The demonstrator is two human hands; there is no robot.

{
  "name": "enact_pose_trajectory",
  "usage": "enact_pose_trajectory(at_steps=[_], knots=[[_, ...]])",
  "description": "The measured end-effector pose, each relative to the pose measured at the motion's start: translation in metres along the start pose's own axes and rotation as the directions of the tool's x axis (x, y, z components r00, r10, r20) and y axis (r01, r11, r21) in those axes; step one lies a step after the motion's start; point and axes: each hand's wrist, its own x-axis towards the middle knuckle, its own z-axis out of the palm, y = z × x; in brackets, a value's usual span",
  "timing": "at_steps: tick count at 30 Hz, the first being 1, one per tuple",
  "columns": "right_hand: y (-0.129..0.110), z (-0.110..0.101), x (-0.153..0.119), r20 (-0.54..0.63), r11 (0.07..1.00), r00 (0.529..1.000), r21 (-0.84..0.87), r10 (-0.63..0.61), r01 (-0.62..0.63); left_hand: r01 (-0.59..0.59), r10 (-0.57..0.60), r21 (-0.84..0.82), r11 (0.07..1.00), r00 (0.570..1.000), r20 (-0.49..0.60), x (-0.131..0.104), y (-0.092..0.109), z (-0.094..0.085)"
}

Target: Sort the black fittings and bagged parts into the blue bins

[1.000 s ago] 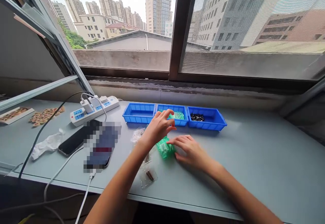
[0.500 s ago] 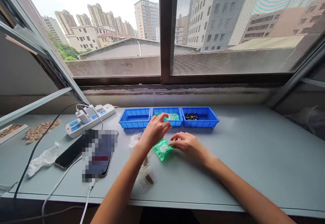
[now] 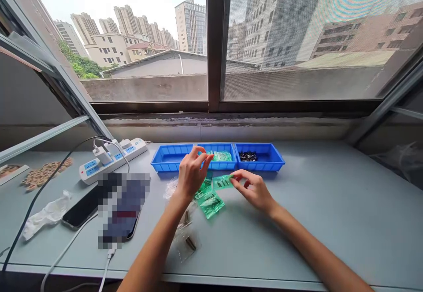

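Packet (image 3: 222, 182), translucent green, in right hand (image 3: 254, 190), near left hand (image 3: 192, 173).

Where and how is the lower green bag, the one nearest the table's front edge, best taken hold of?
Probably pinch the lower green bag by its right corner, coming from the right: it looks thin and fairly flat, nothing covers that corner, and its far end seems to meet other green bags.

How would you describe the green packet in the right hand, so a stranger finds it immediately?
Below the window, three blue bins stand on the desk. Before them, the right hand pinches the green packet, unlike the green packets piled nearby.
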Motion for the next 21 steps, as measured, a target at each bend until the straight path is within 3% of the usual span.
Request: enact_pose_trajectory(at_steps=[3, 7, 11, 13, 15, 18, 21], knots=[[-0.004, -0.002, 0.002, -0.047, 0.975, 0.984, 0.152, 0.169, -0.161, 0.001, 0.002, -0.051, 0.999, 0.998, 0.065, 0.0, 0.003, -0.001], [-0.009, -0.005, 0.002, -0.086, 0.934, 0.964, 0.283, 0.252, -0.219, -0.105, 0.12, -0.123, 0.987, 0.985, 0.12, -0.004, 0.012, 0.003], [-0.014, -0.008, -0.002, -0.143, 0.951, 0.966, 0.253, 0.217, -0.177, -0.144, 0.142, -0.241, 0.96, 0.99, -0.026, -0.011, 0.023, 0.012], [-0.015, -0.009, -0.006, -0.187, 0.986, 0.976, 0.146, 0.109, -0.082, -0.155, 0.129, -0.275, 0.949, 0.985, -0.111, -0.014, 0.028, 0.015], [-0.016, -0.011, -0.009, -0.216, 0.992, 0.969, -0.043, -0.123, 0.116, -0.196, 0.151, -0.266, 0.944, 0.972, -0.18, -0.016, 0.031, 0.015], [-0.017, -0.017, -0.012, -0.171, 0.893, 0.891, -0.252, -0.42, 0.373, -0.324, 0.265, -0.208, 0.923, 0.926, -0.267, -0.018, 0.033, 0.012], [-0.019, -0.024, -0.012, -0.187, 0.834, 0.838, -0.342, -0.512, 0.433, -0.446, 0.389, -0.139, 0.884, 0.868, -0.309, -0.017, 0.034, 0.008]])
